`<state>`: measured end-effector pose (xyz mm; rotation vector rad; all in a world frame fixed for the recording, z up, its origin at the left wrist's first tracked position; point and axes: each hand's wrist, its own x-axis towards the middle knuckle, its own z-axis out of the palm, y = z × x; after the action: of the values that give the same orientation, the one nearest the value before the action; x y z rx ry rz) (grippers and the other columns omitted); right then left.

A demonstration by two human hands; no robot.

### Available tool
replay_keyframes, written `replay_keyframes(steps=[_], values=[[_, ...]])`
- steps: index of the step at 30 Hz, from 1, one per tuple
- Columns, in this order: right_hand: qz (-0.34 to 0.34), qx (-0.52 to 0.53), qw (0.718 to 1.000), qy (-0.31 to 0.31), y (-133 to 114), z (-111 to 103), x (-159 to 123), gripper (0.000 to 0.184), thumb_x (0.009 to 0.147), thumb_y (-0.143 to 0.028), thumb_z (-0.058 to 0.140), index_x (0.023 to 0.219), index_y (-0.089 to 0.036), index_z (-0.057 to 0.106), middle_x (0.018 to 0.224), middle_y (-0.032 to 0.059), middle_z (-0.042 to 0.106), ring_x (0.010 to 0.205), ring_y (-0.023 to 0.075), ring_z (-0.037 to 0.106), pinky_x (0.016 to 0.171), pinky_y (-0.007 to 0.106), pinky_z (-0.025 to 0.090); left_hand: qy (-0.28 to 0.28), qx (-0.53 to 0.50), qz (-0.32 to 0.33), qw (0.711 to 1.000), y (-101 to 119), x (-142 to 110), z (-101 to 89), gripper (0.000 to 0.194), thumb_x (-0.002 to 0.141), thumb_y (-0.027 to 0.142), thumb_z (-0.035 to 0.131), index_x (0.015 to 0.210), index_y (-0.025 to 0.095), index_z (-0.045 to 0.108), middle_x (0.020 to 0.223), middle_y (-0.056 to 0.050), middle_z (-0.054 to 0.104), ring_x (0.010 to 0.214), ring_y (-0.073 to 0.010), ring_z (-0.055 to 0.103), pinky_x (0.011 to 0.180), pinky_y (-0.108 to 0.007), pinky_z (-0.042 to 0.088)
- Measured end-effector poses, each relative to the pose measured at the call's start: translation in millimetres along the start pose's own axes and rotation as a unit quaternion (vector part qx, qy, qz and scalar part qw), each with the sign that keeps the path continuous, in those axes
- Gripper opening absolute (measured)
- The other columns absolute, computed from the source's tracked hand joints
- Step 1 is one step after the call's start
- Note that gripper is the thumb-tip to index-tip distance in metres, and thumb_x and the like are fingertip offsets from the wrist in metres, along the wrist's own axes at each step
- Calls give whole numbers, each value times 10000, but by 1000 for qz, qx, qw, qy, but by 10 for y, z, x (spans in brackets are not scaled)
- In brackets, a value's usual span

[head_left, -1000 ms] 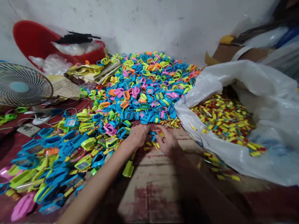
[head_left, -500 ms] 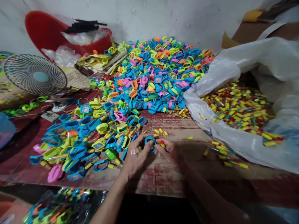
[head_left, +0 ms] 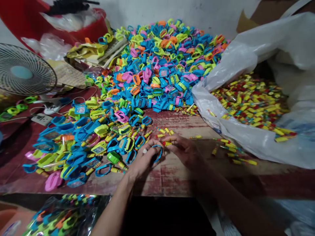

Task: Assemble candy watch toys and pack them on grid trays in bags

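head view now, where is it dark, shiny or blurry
Head view: right hand shaded, left hand brighter; head view: sheen on the white bag; head view: below the table, nearly black at centre; head view: bottom right corner dim and soft.

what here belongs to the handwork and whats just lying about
Likely in use:
blue plastic band, left hand
yellow-red tube, right hand
heap of multicoloured bands
white plastic sack

Likely just lying about:
round blue-hubbed mesh fan
off-white power strip

left grip [head_left: 144, 160]: holds blue band [head_left: 161, 153] | right grip [head_left: 187, 152]: pinches small piece [head_left: 167, 143], seemingly red-and-yellow | white bag [head_left: 228, 68]: right
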<state>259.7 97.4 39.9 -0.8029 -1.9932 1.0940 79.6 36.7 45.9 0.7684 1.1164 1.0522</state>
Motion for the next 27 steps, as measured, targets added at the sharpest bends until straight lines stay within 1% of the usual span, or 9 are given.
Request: replay_keyframes(steps=[2, 5, 11, 16, 19, 23, 25, 27], values=[[-11, 30, 999, -10, 3, 3, 18, 190, 923, -250, 573, 1068, -233, 693, 1014, 41, 721, 948, 190, 668, 876, 337, 526, -10, -9, -13, 1000, -9, 7, 31, 214, 758, 344, 604, 879, 183, 533, 727, 26, 613, 459, -50, 415, 445, -177, 294], [-45, 64, 997, -23, 37, -14, 11, 165, 916, -206, 579, 1035, -234, 690, 1059, 46, 711, 1025, 190, 653, 946, 356, 500, -31, 17, -20, 999, -27, 5, 30, 197, 754, 314, 599, 879, 171, 545, 708, 19, 611, 444, -51, 398, 420, -180, 272], [-54, 62, 995, -63, 30, -71, 18, 158, 903, -198, 583, 998, -225, 707, 1011, 44, 716, 995, 184, 663, 918, 345, 508, -42, 11, -32, 999, -85, 6, 6, 172, 769, 306, 596, 853, 161, 557, 673, 17, 574, 486, -58, 391, 436, -171, 268], [-53, 49, 994, -83, 42, -100, 30, 168, 904, -210, 578, 994, -228, 719, 958, 39, 708, 926, 176, 663, 857, 333, 521, -84, 20, -36, 996, -105, -21, -11, 144, 784, 289, 594, 794, 153, 547, 679, 3, 582, 488, -54, 378, 447, -175, 256], [-50, 49, 994, -90, 40, -138, 26, 159, 901, -225, 591, 974, -223, 732, 929, 40, 712, 910, 180, 666, 825, 319, 524, -76, 5, -37, 996, -130, -33, -9, 133, 797, 280, 584, 817, 152, 556, 704, -8, 597, 498, -57, 371, 447, -176, 245], [-42, 65, 995, -63, 25, -162, -2, 166, 915, -251, 596, 1000, -220, 734, 1029, 55, 716, 1014, 198, 659, 857, 319, 520, -81, -1, -29, 996, -174, -33, -7, 139, 808, 283, 570, 809, 144, 580, 677, 2, 560, 462, -56, 330, 419, -197, 205], [-45, 63, 994, -73, 39, -150, -29, 170, 921, -240, 595, 1017, -217, 732, 1014, 56, 717, 1004, 193, 658, 864, 319, 514, -80, 4, -28, 996, -181, -41, -9, 146, 811, 290, 576, 802, 145, 588, 659, 12, 537, 479, -62, 352, 431, -196, 215], [-54, 53, 994, -83, 75, -132, -61, 170, 923, -228, 595, 1023, -212, 731, 959, 52, 718, 955, 183, 660, 861, 321, 505, -76, 19, -31, 996, -173, -56, -10, 151, 815, 298, 587, 794, 148, 590, 642, 20, 513, 520, -71, 392, 460, -191, 242]])
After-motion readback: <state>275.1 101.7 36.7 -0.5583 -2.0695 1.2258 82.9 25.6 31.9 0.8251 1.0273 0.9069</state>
